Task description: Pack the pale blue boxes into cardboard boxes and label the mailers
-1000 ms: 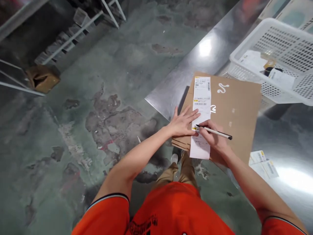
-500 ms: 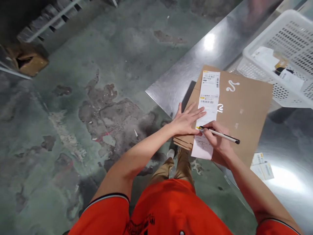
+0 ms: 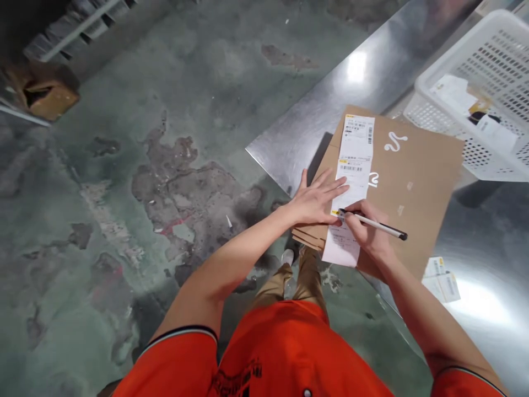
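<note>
A long white printed paper strip (image 3: 354, 179) lies across the left part of a stack of flat brown cardboard (image 3: 421, 198). My left hand (image 3: 316, 199) rests on the strip and the cardboard's left edge, its fingers spread. Just right of it, my right hand (image 3: 370, 227) grips a white pen (image 3: 378, 224) with a black end. The pen's tip is at the strip beside my left thumb, near a small yellow mark. White curved marks show on the cardboard. The exact contact of tip and paper is too small to tell.
The cardboard lies on a shiny metal table (image 3: 306, 127). Behind it at the right stands a white perforated basket (image 3: 438, 116) with papers inside. Small labels (image 3: 442, 280) lie right of the cardboard. An open brown box (image 3: 53, 99) sits at the far left by a rack.
The view has shifted slightly, and the cardboard sits a little higher in it. Both hands stay at nearly the same place on the strip, the pen still in my right hand.
</note>
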